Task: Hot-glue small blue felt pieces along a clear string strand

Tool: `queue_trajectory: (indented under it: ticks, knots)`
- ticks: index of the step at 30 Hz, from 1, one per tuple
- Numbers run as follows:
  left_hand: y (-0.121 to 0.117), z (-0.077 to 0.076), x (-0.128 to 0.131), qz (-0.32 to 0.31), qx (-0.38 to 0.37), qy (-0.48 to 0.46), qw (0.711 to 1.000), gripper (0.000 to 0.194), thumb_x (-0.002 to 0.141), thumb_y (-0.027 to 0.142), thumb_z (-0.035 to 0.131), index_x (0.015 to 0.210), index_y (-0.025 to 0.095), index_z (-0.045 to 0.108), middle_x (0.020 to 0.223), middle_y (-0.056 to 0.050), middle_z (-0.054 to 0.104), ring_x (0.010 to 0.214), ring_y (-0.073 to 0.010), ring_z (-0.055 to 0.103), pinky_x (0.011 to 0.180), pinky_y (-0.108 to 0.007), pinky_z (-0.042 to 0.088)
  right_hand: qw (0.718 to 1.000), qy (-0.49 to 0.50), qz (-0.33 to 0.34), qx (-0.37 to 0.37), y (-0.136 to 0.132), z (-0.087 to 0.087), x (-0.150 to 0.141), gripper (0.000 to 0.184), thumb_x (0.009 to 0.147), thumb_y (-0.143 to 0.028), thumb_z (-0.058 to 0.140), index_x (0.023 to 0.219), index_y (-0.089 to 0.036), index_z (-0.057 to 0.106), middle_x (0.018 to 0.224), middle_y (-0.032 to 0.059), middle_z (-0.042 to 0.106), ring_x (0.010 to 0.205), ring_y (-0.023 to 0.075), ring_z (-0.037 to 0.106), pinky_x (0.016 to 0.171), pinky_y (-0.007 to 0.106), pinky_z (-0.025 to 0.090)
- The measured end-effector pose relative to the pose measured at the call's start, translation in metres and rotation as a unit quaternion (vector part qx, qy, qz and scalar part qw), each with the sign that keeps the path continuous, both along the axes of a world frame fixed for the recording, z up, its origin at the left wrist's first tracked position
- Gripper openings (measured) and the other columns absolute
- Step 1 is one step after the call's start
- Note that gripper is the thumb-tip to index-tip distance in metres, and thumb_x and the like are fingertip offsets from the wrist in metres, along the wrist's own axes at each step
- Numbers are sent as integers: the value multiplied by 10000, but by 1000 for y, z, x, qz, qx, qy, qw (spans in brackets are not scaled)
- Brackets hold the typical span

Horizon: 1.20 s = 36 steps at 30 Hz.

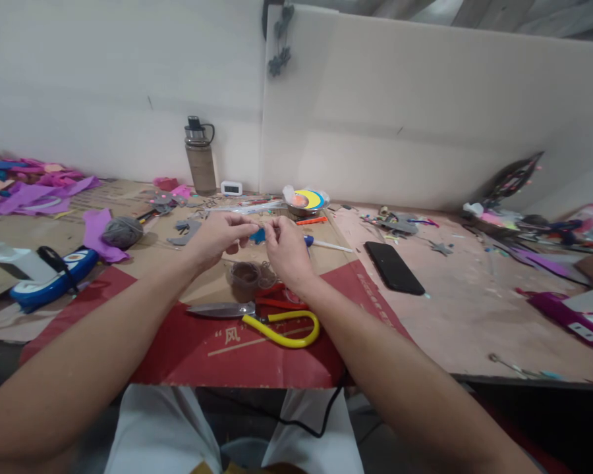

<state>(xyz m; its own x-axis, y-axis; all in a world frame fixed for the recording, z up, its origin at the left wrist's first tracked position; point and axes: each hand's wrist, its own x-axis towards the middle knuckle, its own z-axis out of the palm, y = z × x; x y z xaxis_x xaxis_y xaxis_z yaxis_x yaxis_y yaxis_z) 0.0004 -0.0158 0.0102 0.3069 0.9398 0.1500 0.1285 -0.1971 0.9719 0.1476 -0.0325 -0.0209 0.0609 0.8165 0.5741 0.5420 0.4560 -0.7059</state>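
My left hand [226, 238] and my right hand [286, 249] meet over the cardboard, fingertips pinched close together. A small blue piece [258, 236] shows between them; which fingers grip it, or any thin thing with it, is too small to tell. Below the hands stand a clear plastic cup [244, 279] with something brown in it and a small coil of thin brown strand [267, 274]. Nearer me lie scissors with yellow handles [296, 342], their blades pointing left. Red handles [282, 299] of another tool are partly hidden by my right wrist.
A black phone [394, 268] lies to the right. Left are a blue power strip [54, 280] and a grey yarn ball [122, 232]. Behind stand a water bottle [200, 161], a small white clock [231, 189] and a bowl [306, 203]. A black cable [321, 421] hangs at the front edge.
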Motion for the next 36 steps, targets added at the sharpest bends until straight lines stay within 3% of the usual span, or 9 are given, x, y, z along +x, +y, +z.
queue_trajectory:
  ticks: [6, 14, 18, 24, 31, 36]
  knots:
    - [-3, 1, 3, 28, 57, 49, 997, 147, 682, 321, 692, 692, 174, 681, 432, 48, 427, 387, -65, 299, 411, -217, 173, 1000, -19, -4, 2, -4, 2, -2, 152, 895, -272, 428, 771, -205, 484, 806, 42, 558, 771, 185, 503, 728, 328, 365]
    - [3, -1, -1, 58, 68, 80, 993, 164, 685, 323, 649, 661, 164, 615, 439, 59, 423, 389, -63, 322, 410, -213, 197, 996, 25, 82, -7, 0, 2, 3, 83, 859, -214, 498, 836, -184, 572, 848, 28, 608, 807, 157, 529, 767, 294, 401]
    - [1, 0, -1, 62, 77, 98, 990, 174, 687, 324, 634, 641, 159, 604, 439, 59, 423, 391, -59, 323, 409, -209, 201, 997, 18, 74, -7, -1, 1, 4, 87, 841, -219, 535, 874, -176, 602, 825, 22, 601, 737, 145, 510, 720, 282, 400]
    - [0, 1, -2, 44, 102, 126, 986, 171, 706, 325, 631, 649, 164, 623, 447, 58, 431, 408, -62, 330, 418, -206, 217, 998, 6, 63, -3, -2, 3, 5, 96, 845, -235, 523, 772, -186, 563, 771, 2, 562, 742, 139, 489, 716, 275, 379]
    - [7, 1, -9, 15, 100, 146, 984, 242, 731, 409, 660, 779, 177, 714, 434, 35, 486, 398, -75, 394, 411, -201, 261, 999, -10, 39, 4, -3, 5, 7, 120, 833, -204, 499, 714, -191, 509, 727, -10, 504, 718, 134, 462, 692, 267, 362]
    - [-1, 6, -6, 12, 84, 157, 984, 224, 727, 335, 670, 851, 160, 735, 448, 12, 558, 376, -81, 448, 380, -193, 287, 998, -63, 19, 23, -5, 4, 6, 115, 846, -198, 478, 732, -198, 491, 762, 8, 516, 752, 147, 472, 718, 280, 372]
